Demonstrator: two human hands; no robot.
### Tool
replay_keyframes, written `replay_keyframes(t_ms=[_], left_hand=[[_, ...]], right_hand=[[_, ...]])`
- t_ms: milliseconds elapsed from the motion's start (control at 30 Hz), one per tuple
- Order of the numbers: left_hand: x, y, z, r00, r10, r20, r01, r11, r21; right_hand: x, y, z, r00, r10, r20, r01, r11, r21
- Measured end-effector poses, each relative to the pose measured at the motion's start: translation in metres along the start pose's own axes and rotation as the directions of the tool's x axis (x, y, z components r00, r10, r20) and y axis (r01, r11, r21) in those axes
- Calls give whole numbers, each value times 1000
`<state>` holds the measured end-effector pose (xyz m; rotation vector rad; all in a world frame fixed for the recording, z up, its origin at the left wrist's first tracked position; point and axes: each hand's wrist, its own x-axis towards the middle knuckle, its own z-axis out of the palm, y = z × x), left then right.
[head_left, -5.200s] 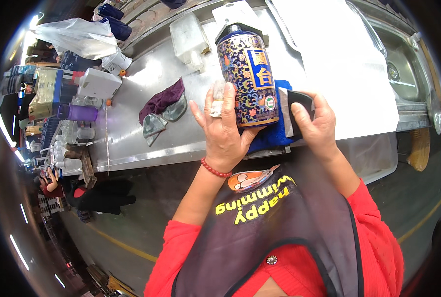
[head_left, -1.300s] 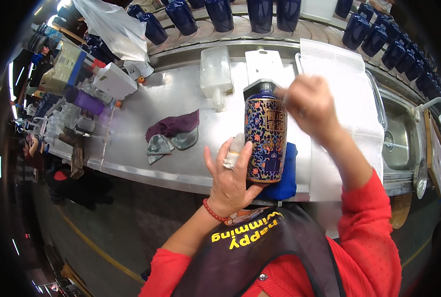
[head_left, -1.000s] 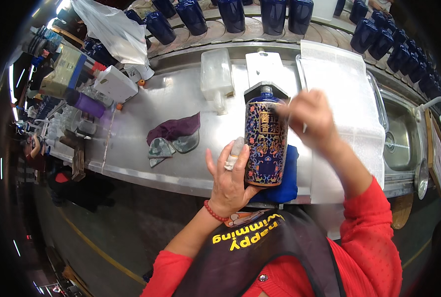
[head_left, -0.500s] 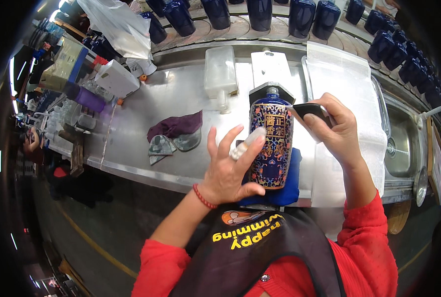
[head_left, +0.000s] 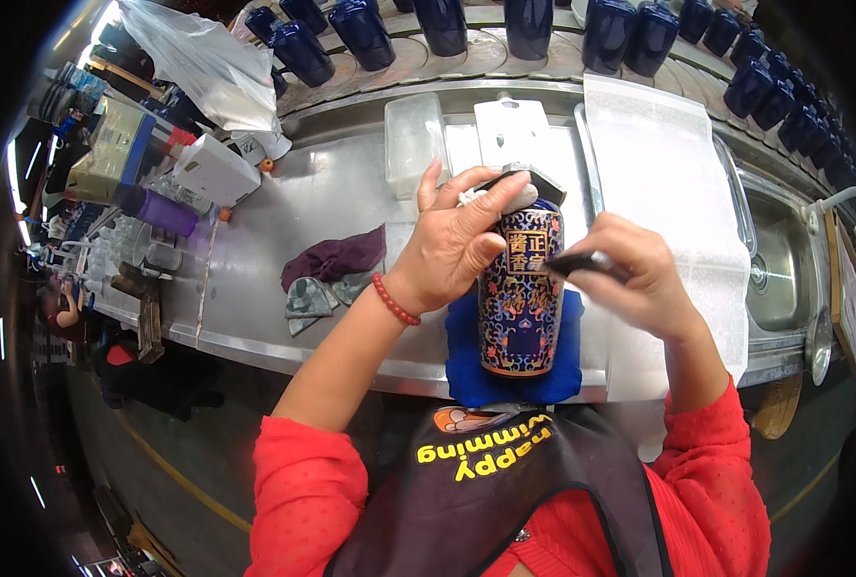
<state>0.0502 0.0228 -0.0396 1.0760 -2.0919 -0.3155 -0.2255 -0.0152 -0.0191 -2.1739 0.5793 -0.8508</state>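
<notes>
A dark blue bottle (head_left: 521,313) with a colourful floral pattern and gold-framed characters lies face up, its neck pointing away from me. Under it spreads a blue cloth (head_left: 568,358), and its neck end rests by a dark-edged stand (head_left: 546,185). My left hand (head_left: 461,231) is closed over the bottle's neck and shoulder, hiding the mouth; a whitish cover wraps one finger. In my right hand (head_left: 639,274), slightly blurred, is a flat black scraper (head_left: 589,263), its tip at the bottle's right side beside the gold frame.
White sheeting (head_left: 663,183) covers the bench on the right, before a steel sink (head_left: 772,274). Left lie a purple cloth (head_left: 334,253) and a patterned cloth (head_left: 310,300). A clear container (head_left: 414,144) and white block (head_left: 511,133) stand behind. Blue bottles (head_left: 361,34) line a curved conveyor.
My left hand has moved up from the bottle's left side onto its neck. The right hand has come lower and left with the scraper, against the bottle. The bottle has shifted slightly toward me.
</notes>
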Motion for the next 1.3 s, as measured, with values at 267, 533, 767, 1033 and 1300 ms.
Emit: replay_keyframes(t_ms=[267, 533, 767, 1033, 1300], left_hand=[[-35, 9, 20, 938, -161, -306, 154, 987, -47], [-51, 12, 29, 965, -106, -241, 117, 993, 28], [-53, 13, 25, 973, -72, -220, 99, 989, 114], [-19, 11, 3, 998, 56, -39, -44, 965, 260], [10, 13, -2, 975, 201, 92, -221, 904, 367]], right_hand=[[66, -17, -3, 955, -268, -129, 195, 892, -409], [44, -2, -10, 984, 80, -159, -95, 991, -91], [13, 2, -9, 936, 264, -234, -240, 962, 128], [6, -1, -7, 929, 294, -225, -263, 952, 158], [0, 1, -8, 939, 271, -212, -242, 958, 156]])
